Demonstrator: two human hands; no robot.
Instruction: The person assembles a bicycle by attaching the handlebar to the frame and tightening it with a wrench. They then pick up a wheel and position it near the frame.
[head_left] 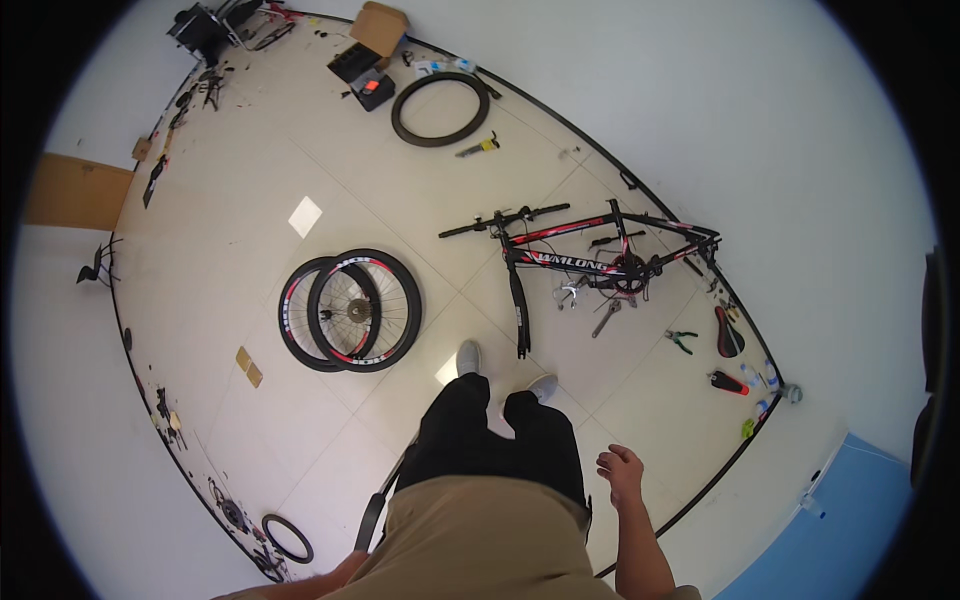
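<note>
My right hand (622,474) hangs at my right side, its fingers loosely curled and apart, with nothing in them. Low at my left side, my left hand (350,567) is mostly cut off from sight by my shirt; its fingers are closed at the lower end of a long black bar-like thing (372,518) that slants up beside my leg. Ahead to the right, a black and red bicycle frame (570,262) with fork and handlebar (520,216) lies on the floor. Two bicycle wheels (408,325) overlap on the floor ahead to the left.
Near the frame lie a wrench (606,316), green-handled pliers (682,341), a saddle (729,333) and a black and red bottle-shaped thing (728,382). Farther off are a loose tire (440,142), a yellow-handled tool (480,147) and an open toolbox (374,92). Bicycle parts line the left wall.
</note>
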